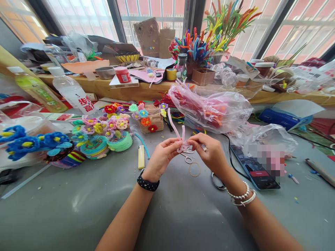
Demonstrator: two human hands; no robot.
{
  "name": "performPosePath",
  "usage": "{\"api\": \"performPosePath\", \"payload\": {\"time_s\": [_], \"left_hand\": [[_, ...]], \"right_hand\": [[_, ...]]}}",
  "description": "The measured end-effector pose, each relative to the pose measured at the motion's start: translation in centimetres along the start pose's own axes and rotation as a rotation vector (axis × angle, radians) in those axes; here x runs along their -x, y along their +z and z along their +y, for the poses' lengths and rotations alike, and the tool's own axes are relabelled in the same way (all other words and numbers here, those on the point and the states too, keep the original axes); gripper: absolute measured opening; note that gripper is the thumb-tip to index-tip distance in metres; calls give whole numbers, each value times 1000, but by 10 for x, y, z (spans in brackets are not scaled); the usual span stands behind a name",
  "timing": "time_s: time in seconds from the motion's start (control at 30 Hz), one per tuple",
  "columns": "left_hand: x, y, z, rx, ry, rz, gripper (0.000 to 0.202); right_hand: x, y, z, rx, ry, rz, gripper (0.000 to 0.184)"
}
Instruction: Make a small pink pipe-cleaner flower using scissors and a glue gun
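Pale pink pipe cleaners (pixel 172 122) are pinched between my two hands above the grey table, bent into small loops at the fingertips. Two free ends point up and away from me. My left hand (pixel 165 150) grips the looped part from the left, fingers closed. From the right, my right hand (pixel 208 148) pinches the same loops between thumb and fingers. Just beyond and below the hands lie scissors (pixel 187 159), partly hidden by them. A thin ring (pixel 194 169) rests on the table below, and a yellow lighter (pixel 141 157) lies left of my left hand.
Pipe-cleaner flowers in round pots (pixel 119 141) and a small woven basket (pixel 151 122) stand at the left. A clear bag of pink pipe cleaners (pixel 209 108) lies ahead. A phone (pixel 255 170) with a cable is at the right. Bottles (pixel 72 89) and a crowded ledge (pixel 157 87) line the back.
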State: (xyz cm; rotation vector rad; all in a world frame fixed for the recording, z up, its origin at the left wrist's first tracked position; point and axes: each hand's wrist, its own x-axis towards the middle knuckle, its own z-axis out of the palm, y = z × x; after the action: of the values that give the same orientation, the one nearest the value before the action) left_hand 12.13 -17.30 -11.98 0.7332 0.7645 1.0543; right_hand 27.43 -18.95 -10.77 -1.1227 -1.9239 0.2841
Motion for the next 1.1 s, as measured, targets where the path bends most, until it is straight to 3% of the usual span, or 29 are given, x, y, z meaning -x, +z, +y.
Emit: {"api": "performPosePath", "payload": {"time_s": [0.2, 0.4, 0.73, 0.83, 0.93, 1.0, 1.1], "left_hand": [[-1, 0, 0, 35, -31, 17, 10], [-1, -1, -1, 45, -18, 12, 10], [-1, 1, -6, -85, 112, 14, 10], [-1, 1, -6, -144, 161, 47, 12], [0, 1, -6, -157, 163, 64, 13], [0, 0, -6, -149, 154, 74, 14], [-1, -1, -6, -125, 137, 78, 14]], "right_hand": [[-3, -3, 7, -361, 272, -79, 14], [0, 9, 11, -462, 456, 15, 18], [4, 17, 12, -846, 584, -160, 14], [5, 18, 13, -824, 571, -165, 17], [3, 12, 12, -599, 482, -75, 19], [1, 6, 12, -343, 334, 40, 16], [-1, -2, 10, 67, 1, 138, 13]]}}
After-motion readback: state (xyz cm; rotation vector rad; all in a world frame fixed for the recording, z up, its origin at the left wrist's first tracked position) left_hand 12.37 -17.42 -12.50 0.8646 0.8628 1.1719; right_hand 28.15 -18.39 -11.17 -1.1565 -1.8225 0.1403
